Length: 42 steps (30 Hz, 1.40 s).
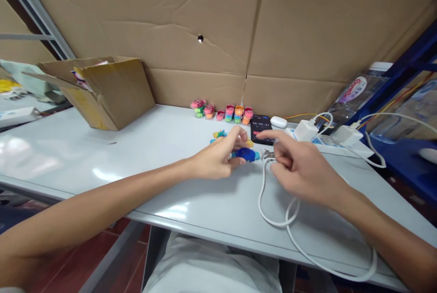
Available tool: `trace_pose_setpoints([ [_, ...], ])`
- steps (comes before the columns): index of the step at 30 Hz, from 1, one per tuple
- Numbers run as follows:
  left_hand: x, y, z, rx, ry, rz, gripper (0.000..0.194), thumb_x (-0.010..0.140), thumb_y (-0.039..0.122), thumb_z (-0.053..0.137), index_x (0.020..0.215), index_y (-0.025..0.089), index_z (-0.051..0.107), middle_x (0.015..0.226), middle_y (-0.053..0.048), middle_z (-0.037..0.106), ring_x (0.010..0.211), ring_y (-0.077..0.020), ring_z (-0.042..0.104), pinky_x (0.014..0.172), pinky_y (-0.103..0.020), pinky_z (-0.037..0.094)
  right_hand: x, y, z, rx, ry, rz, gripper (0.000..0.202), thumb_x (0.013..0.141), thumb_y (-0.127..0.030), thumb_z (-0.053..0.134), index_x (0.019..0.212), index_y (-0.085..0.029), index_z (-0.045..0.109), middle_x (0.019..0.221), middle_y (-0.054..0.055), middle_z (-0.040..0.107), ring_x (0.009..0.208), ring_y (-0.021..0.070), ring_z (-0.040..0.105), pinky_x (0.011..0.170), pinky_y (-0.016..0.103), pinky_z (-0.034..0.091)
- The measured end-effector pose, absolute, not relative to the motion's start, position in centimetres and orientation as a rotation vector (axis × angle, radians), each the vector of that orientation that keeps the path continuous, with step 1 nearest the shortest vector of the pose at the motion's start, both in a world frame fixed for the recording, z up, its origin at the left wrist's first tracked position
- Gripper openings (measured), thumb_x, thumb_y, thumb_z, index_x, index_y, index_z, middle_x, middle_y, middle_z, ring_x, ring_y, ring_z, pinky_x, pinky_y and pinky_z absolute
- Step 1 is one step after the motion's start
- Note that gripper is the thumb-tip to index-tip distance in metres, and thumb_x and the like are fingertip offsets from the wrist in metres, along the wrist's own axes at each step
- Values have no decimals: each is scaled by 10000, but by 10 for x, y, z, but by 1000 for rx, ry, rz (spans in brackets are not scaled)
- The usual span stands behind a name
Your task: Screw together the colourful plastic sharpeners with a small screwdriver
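My left hand [220, 154] pinches a dark blue piece [246, 154] with light blue ends, just above the table. To its right, my right hand [293, 161] is curled with the index finger stretched out toward the phone; whether anything is between its thumb and fingers is hidden. Small silvery metal parts [268, 154] lie between the hands, beside a white cable [262, 193]. Behind my left hand are small yellow and teal pieces [220, 134], partly covered by the fingers.
Stacks of colourful pieces [230, 113] line the cardboard wall. A phone [261, 129] showing a timer, a white case [278, 122], and a power strip [327, 146] with chargers stand at the back right. An open cardboard box [109, 95] is at left, a bottle [355, 93] at right.
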<state>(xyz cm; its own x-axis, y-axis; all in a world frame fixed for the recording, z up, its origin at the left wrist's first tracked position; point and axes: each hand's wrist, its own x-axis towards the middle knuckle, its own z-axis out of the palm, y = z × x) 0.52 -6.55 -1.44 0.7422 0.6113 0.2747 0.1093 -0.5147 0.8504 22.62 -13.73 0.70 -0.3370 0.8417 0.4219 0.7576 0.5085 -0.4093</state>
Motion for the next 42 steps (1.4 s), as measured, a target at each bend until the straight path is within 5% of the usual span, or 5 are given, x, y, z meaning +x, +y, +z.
trace_pose_setpoints([
  [9, 4, -56, -9, 1335, 573, 614, 313, 942, 266, 646, 1149, 223, 415, 1083, -85, 697, 894, -211, 746, 890, -461, 567, 222, -129, 9, -1417, -1884, 604, 205, 1003, -344, 421, 1141, -227, 516, 659, -66, 459, 572, 126, 432, 546, 261, 338],
  [14, 3, -65, 3, 1279, 538, 627, 374, 890, 222, 719, 1172, 227, 474, 1130, -78, 657, 914, -209, 733, 878, -442, 590, 217, -132, 0, -1272, -1908, 467, 27, 913, -209, 557, 937, -217, 566, 595, -87, 396, 512, 94, 378, 516, 252, 301],
  [29, 5, -77, 14, 1203, 423, 643, 374, 839, 160, 781, 1131, 223, 557, 1125, -42, 584, 978, -174, 672, 906, -428, 598, 210, -136, -9, -1046, -1939, 51, 147, 918, -184, 611, 1012, -161, 722, 555, -102, 287, 469, 68, 336, 495, 227, 320],
  [42, 6, -72, 4, 1375, 462, 693, 412, 850, 200, 779, 1184, 228, 538, 1202, -64, 623, 960, -136, 650, 901, -352, 546, 209, -138, -1, -1206, -1605, 671, 167, 937, -333, 585, 1029, -212, 652, 589, -88, 313, 498, 87, 290, 473, 251, 245],
])
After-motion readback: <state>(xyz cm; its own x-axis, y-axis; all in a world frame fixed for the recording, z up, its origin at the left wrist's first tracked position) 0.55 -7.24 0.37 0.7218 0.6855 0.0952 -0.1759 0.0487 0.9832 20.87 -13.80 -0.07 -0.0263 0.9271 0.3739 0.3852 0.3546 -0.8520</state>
